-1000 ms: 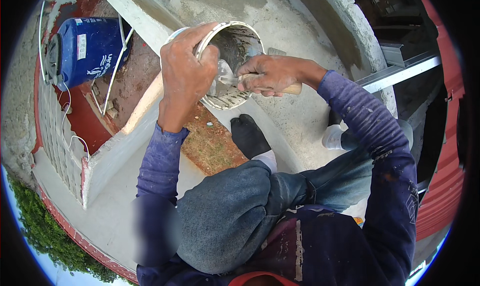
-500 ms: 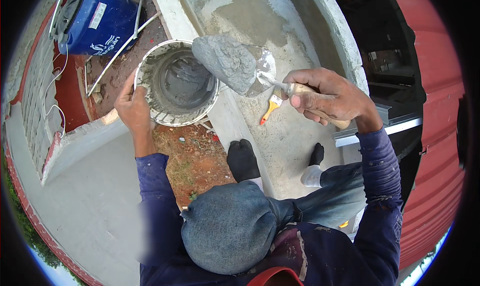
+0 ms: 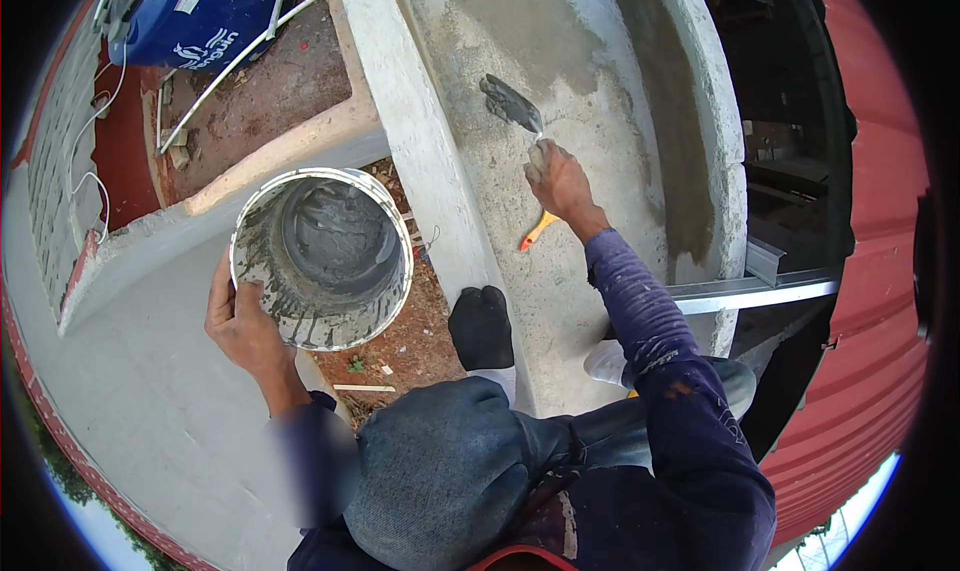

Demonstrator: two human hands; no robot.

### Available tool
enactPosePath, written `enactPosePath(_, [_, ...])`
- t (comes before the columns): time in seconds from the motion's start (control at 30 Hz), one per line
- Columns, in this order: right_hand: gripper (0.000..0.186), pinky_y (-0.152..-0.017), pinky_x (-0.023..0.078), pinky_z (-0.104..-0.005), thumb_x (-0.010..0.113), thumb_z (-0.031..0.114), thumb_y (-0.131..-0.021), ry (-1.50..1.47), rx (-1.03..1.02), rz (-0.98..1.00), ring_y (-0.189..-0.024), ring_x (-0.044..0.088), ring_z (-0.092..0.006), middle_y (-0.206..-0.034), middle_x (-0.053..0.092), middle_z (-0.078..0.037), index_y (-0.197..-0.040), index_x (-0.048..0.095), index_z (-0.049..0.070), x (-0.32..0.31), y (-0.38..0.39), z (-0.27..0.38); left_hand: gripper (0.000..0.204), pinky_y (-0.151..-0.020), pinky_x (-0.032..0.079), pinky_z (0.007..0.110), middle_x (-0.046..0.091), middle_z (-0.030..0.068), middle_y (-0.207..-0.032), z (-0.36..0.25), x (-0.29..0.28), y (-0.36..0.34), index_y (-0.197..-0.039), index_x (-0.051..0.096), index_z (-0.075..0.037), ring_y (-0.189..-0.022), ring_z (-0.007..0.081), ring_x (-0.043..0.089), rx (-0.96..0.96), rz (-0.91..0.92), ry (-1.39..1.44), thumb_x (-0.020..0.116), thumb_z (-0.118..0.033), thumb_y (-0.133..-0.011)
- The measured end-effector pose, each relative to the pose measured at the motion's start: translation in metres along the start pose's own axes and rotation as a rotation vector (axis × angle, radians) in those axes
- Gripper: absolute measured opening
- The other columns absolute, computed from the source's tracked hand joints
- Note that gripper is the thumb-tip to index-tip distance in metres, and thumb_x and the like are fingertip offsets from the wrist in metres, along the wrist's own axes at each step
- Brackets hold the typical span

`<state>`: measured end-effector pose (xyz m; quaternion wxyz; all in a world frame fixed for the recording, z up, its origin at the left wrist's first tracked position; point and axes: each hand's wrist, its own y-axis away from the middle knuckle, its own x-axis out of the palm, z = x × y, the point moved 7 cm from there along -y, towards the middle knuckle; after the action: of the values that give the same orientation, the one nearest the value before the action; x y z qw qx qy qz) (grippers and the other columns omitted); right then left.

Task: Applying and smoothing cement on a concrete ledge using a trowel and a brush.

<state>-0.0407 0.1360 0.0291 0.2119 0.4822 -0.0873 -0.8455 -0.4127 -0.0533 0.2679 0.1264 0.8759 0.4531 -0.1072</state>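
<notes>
My left hand (image 3: 247, 333) grips the near left rim of a round white bucket (image 3: 262, 296), fingers outside and thumb at the lip. Wet grey mortar (image 3: 345, 229) lies in the bucket, and its inner wall is smeared with it. Farther forward, over the concrete channel floor (image 3: 590, 301), my right hand (image 3: 567, 188) is closed round the handle of a trowel (image 3: 512, 104). Dark grey mortar coats the tilted blade; whether it touches the floor I cannot tell. Just below that hand lies a paintbrush (image 3: 541, 229) with a yellow handle and red tip, partly hidden.
A low pale wall (image 3: 415, 101) runs along the channel's left side, and a curved concrete wall (image 3: 715, 111) bounds its right. My dark-socked foot (image 3: 481, 329) rests by the left wall. A blue barrel (image 3: 200, 21) stands far left; red corrugated sheeting (image 3: 880, 271) rises at right.
My right hand has carried the trowel forward, away from the bucket, and the large mortar heap on its blade is gone. The bucket has come lower and left in my left hand.
</notes>
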Motion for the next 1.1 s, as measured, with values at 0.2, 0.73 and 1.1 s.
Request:
enactPosePath(0.2, [0.044,-0.084,0.053,-0.0537,0.064,0.021,-0.094,-0.111,-0.097,-0.14,-0.098,0.066,-0.0483,-0.105,0.066,-0.029,-0.129,0.05,-0.002,-0.056,0.034,0.016,0.048,-0.087,0.055,0.029,0.073,0.0161,-0.113,0.0,0.02,0.014,-0.128,0.065,0.011,-0.095,0.0176,0.069,-0.024,0.054,0.011,0.048,0.009,-0.083])
enactPosePath(0.73, [0.047,-0.07,0.051,-0.0571,0.065,0.02,-0.092,-0.243,-0.142,-0.363,-0.081,0.065,-0.0526,-0.089,0.065,-0.032,-0.127,0.041,0.001,-0.039,-0.011,-0.025,0.053,-0.096,0.054,0.033,0.071,0.0208,-0.116,-0.036,0.058,0.028,-0.129,0.062,0.013,-0.103,0.0223,0.07,0.071,0.189,0.049,0.046,0.008,-0.079])
enactPosePath(1.1, [0.035,-0.059,0.05,-0.0334,0.075,0.027,-0.088,-0.671,0.072,-0.015,-0.065,0.059,-0.0172,-0.08,0.062,-0.007,-0.108,0.06,0.002,-0.171,0.094,-0.093,0.052,-0.098,0.054,0.034,0.072,0.0183,-0.119,-0.044,0.195,0.081,-0.125,0.069,0.007,-0.11,0.023,0.07,0.233,0.655,0.114,0.049,0.008,-0.078])
